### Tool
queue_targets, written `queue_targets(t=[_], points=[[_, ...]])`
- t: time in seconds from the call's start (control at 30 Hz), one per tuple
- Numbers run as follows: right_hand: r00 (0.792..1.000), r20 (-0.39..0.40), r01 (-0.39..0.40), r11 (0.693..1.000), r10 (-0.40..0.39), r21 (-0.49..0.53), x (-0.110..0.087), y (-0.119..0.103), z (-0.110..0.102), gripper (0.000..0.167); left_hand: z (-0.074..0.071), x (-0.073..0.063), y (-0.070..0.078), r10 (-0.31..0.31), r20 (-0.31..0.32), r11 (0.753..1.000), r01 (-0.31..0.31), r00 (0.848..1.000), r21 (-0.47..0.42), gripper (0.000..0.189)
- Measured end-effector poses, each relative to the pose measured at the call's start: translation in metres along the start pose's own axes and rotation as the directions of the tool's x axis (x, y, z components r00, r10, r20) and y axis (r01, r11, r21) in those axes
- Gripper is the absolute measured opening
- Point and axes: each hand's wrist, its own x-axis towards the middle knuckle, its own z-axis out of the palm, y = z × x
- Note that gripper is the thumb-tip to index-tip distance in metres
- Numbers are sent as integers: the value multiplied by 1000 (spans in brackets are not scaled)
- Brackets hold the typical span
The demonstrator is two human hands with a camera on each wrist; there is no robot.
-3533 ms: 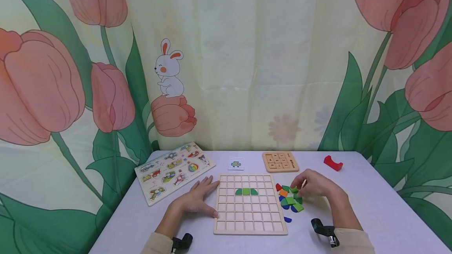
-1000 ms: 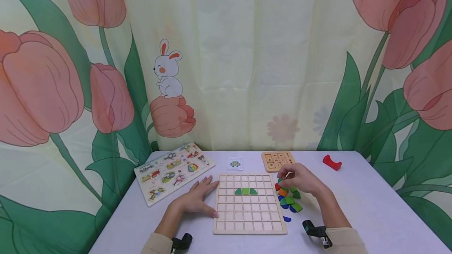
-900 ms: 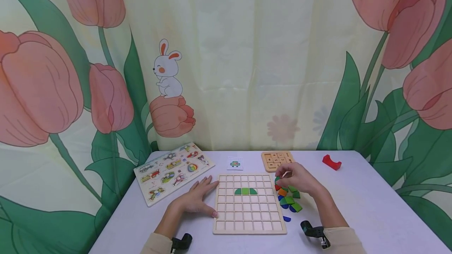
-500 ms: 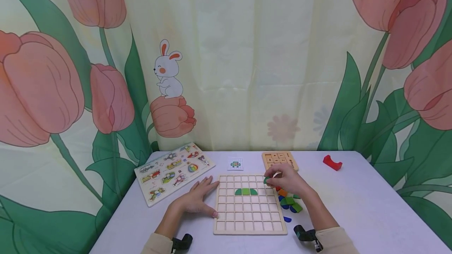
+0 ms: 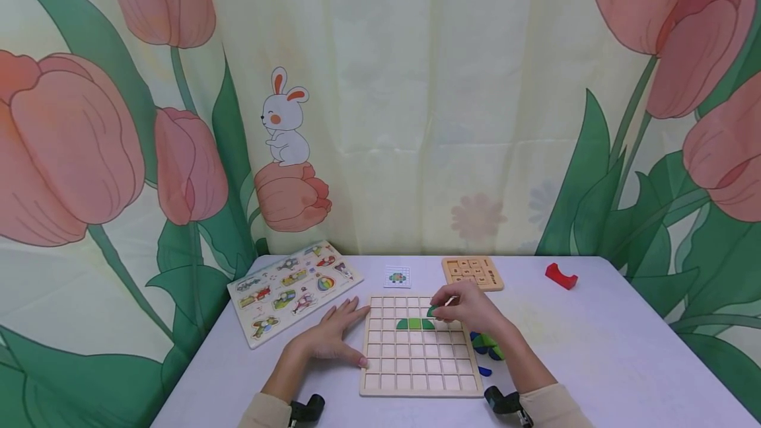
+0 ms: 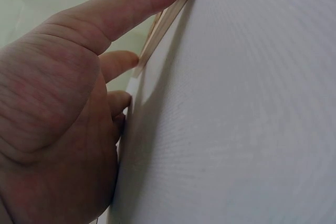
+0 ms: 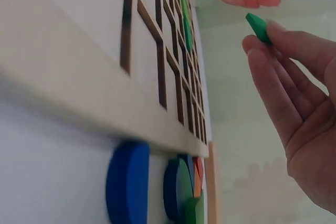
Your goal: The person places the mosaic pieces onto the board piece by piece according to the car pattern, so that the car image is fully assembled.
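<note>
A light wooden grid board [image 5: 420, 385] lies on the white table, with a row of green pieces [image 5: 415, 324] set in its upper cells. My left hand [image 5: 333, 335] rests at the board's left edge, fingers spread; in the left wrist view its thumb [image 6: 142, 1] touches the wooden rim. Over the board's upper right part, my right hand [image 5: 470, 308] pinches a dark green piece [image 7: 257, 27] between thumb and fingertips. The right wrist view shows that piece held above the grid. Its full shape is partly covered by the fingers.
Loose coloured pieces [image 5: 486, 345] lie right of the board, partly behind the right forearm, with one blue half-round [image 5: 485, 371] nearer. A picture puzzle [image 5: 294, 292], a small pattern card [image 5: 397, 277], a wooden number board [image 5: 473, 271] and a red arched block [image 5: 561, 276] stand around.
My right hand picked up a dark green piece from the pile and carried it left, over the board. My left hand stayed at the board's edge.
</note>
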Motion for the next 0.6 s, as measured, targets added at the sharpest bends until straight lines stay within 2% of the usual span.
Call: queue_targets(t=[0.5,0.6], points=[[999,31,-17,987,12,163,17,-21,31,6,-1,-1,2,0,3,1000,0,1000,1,114],[1000,31,0,990,-5,143,21,-21,40,5,-1,0,2,-2,4,1000,2,1000,0,114]])
